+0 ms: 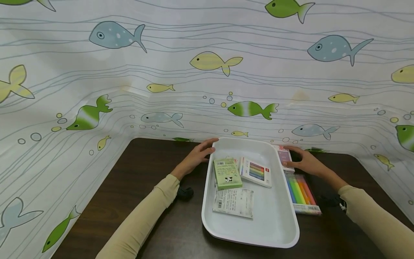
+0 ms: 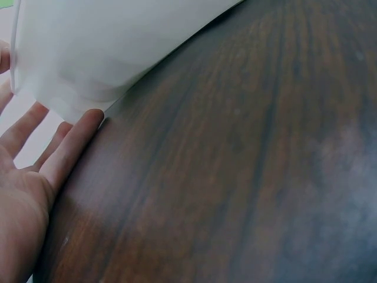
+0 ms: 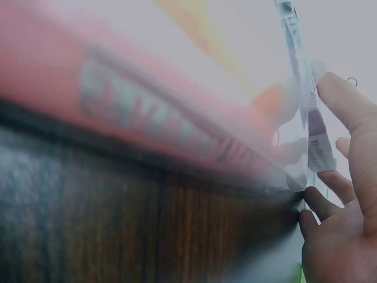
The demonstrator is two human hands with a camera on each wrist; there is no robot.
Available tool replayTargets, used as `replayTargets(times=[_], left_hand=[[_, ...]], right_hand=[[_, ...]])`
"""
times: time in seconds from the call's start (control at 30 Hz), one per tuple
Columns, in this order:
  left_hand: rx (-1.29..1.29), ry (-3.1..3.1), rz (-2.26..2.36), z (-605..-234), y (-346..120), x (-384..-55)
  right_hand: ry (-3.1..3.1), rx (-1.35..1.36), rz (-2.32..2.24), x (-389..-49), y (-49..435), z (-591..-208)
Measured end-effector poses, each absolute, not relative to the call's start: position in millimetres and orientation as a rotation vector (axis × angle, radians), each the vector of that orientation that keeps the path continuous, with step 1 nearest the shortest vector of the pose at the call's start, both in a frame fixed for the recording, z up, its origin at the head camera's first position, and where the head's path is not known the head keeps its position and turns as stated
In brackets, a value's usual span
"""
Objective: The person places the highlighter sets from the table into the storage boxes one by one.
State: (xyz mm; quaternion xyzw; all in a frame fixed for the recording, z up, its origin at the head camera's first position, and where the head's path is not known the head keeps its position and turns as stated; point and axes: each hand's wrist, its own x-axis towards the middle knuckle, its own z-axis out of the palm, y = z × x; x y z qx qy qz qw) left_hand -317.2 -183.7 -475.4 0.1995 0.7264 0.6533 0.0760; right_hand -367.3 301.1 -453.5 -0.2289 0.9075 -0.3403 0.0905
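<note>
- The right hand point(image 1: 306, 163) is gripping the pink-and-purple box point(image 1: 284, 155), its thumb and fingers bracing different sides; the box is lying just left of the palm.
- That box, as far as it's showing, is running lengthwise away from the person, alongside the white tray point(image 1: 273, 216), whose rim is hiding its left edge.
- Just nearer the person than this grip, a pack of rainbow-coloured pens point(image 1: 301, 192) is lying at a similar slant.
- Left of the grip, the tray is stretching near to far, holding the rainbow-striped white box point(image 1: 266, 175), the green panda box point(image 1: 226, 172) and a smudged printed packet point(image 1: 240, 205).
- Farthest off, the left hand point(image 1: 196, 156) is resting extended fingers against the tray's far-left corner; the right is clearly nearer the pink-and-purple box.
</note>
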Motion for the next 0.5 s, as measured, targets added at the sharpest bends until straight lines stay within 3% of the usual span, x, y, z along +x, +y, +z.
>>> replayTargets(times=[0.5], left_hand=[[0.613,2.174,1.961,-475.3,-183.5,-316.1]], right_hand=[[2.674,-0.533,-1.297,-362.7,301.9,-451.5]])
